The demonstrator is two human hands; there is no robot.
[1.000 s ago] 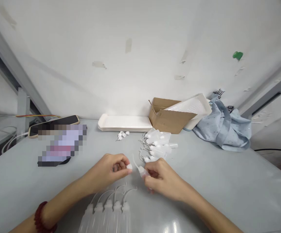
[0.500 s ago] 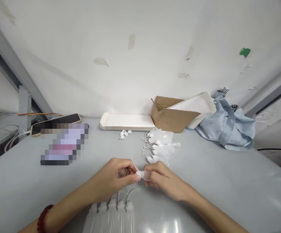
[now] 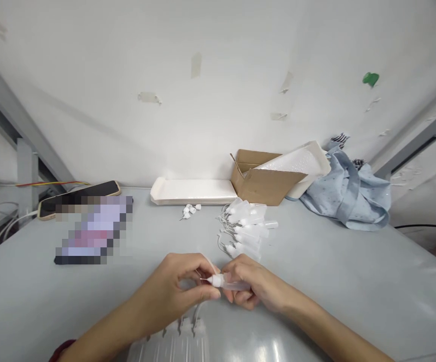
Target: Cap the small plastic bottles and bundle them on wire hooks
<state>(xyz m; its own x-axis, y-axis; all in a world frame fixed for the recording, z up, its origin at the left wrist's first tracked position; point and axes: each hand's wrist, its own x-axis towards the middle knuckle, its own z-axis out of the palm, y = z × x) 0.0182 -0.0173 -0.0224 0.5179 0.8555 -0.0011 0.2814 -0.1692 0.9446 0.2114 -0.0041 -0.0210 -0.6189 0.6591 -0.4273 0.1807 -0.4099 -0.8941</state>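
My right hand is closed around the clear body of a needle-tip squeeze bottle, which lies level and points left. The bottle's white collar and thin metal needle show between the fingers and thumb of my left hand, which is curled closed about the collar. A thin white strap arches up from the collar beside the left fingertips. Below my left forearm lies a row of similar clear bottles, their straps upward, partly hidden by the arm. Beyond my right hand sits a pile of more such bottles.
Small white caps lie near a white foam tray by the wall. Right of it stand an open cardboard box and a light blue cloth bag. A phone and a blurred-out device occupy the left side.
The needle and more of the bottle's body have come into sight between my hands. My right fingers have curled further under the body. The whole view has shifted slightly.
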